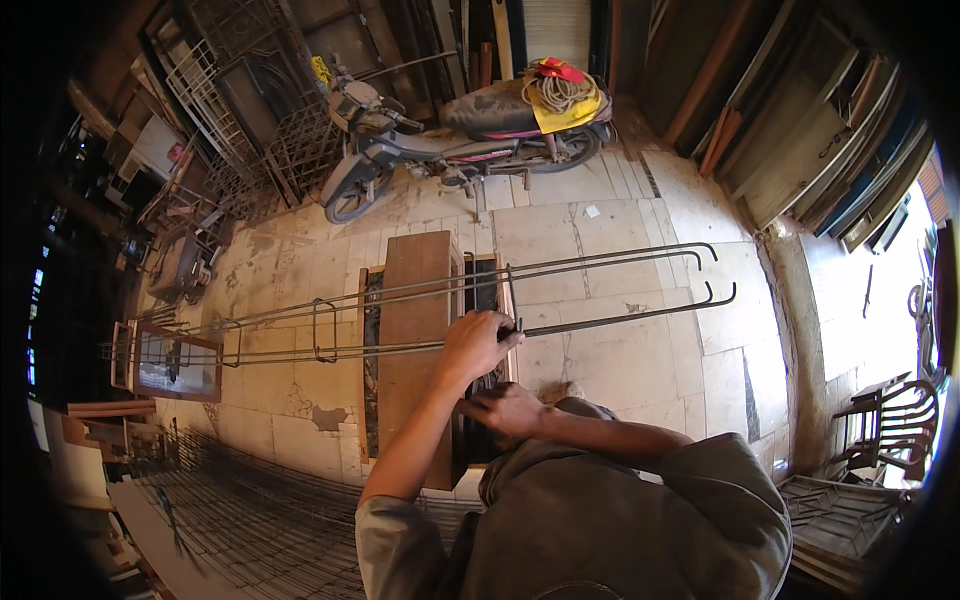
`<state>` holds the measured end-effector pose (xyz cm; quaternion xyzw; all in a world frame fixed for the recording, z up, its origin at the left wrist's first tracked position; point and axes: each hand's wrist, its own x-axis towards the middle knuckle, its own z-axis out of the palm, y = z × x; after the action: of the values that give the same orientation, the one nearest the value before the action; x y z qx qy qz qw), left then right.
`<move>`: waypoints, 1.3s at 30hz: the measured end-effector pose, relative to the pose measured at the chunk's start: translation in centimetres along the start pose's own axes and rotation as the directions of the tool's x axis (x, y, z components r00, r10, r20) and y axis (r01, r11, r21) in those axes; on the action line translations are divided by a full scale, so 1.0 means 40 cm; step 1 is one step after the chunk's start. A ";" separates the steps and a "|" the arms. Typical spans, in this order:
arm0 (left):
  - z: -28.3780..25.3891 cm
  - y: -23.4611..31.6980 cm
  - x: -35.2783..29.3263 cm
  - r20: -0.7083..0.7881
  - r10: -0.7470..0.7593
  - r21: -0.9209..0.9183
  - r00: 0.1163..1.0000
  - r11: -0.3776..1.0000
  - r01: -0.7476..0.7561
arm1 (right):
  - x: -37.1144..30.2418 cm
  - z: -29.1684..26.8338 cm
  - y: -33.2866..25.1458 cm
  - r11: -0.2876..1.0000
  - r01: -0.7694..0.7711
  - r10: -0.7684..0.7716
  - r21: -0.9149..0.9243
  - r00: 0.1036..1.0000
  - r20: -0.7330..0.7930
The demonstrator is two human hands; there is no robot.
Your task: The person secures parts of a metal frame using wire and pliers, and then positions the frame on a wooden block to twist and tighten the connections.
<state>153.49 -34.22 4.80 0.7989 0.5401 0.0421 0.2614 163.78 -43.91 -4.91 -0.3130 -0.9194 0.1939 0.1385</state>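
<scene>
A long cage of thin steel rebar (600, 325) crosses in front of me, its bars ending in bent hooks on the right. It rests across a brown wooden box (415, 300). Square wire stirrups (318, 330) ring the bars at intervals. My left hand (478, 340) is closed on a lower bar, at the bottom corner of the rightmost stirrup (511, 290). Lower and closer to my body, my right hand (507, 408) is over the dark space beside the box, fingers curled in. Whatever it may hold is hidden.
A dusty motorbike (470, 140) with coiled rope (562, 95) on its seat stands beyond. Wire mesh (270, 500) lies at the lower left. A glass-paned cabinet (178, 365) is beneath the cage's left end. Panels (800, 150) lean at the right, above a wooden chair (890, 420).
</scene>
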 end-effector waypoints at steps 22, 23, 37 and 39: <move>0.074 -0.063 -0.018 -0.239 0.115 -0.280 0.964 0.943 -0.182 | -0.116 -0.234 -0.049 0.625 -0.527 0.780 0.575 0.403 -0.478; 0.072 -0.063 -0.010 -0.251 0.125 -0.298 0.960 0.933 -0.200 | -0.084 -0.257 -0.057 0.590 -0.524 0.806 0.615 0.426 -0.411; 0.034 -0.048 -0.013 -0.162 0.084 -0.292 0.983 0.948 -0.129 | -0.085 -0.200 -0.005 0.225 0.009 0.799 0.974 0.571 -0.189; 0.043 -0.052 -0.016 -0.169 0.075 -0.282 0.983 0.952 -0.121 | -0.080 -0.230 -0.016 0.101 -0.007 0.821 0.995 0.566 -0.080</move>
<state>152.09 -34.83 2.50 0.7717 0.5065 0.1966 0.3305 169.35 -43.91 3.11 -0.4797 -0.3437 0.6078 0.5314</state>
